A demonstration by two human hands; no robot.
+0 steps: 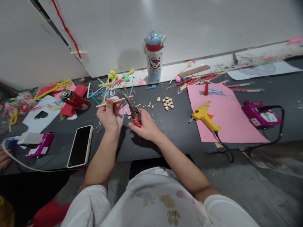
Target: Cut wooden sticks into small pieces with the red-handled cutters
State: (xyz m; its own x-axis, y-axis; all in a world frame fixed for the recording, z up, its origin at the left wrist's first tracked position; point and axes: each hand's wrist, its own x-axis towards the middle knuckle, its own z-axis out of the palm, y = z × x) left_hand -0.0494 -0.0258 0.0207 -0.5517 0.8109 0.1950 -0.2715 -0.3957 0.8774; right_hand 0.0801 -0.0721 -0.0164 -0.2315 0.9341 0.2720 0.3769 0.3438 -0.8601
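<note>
Between the thumb and fingers of my left hand (110,116) is a thin wooden stick (101,105), held roughly level. My right hand (148,126) grips pliers (135,115) with red handles. The jaws of the pliers point up and away from me, around or against the stick's right part; which of the two I cannot tell. Just right of the pliers lie a few tiny wood bits (149,105). A small heap of short cut wood pieces (167,102) rests on the dark table (180,132) beyond my right hand.
A bottle (154,60) stands at the back. To the right, a yellow glue gun (205,117) lies on pink paper (227,126) beside a purple power strip (260,115). On the left are a phone (80,146), a tilted red can (74,101) and another person's hand (4,157).
</note>
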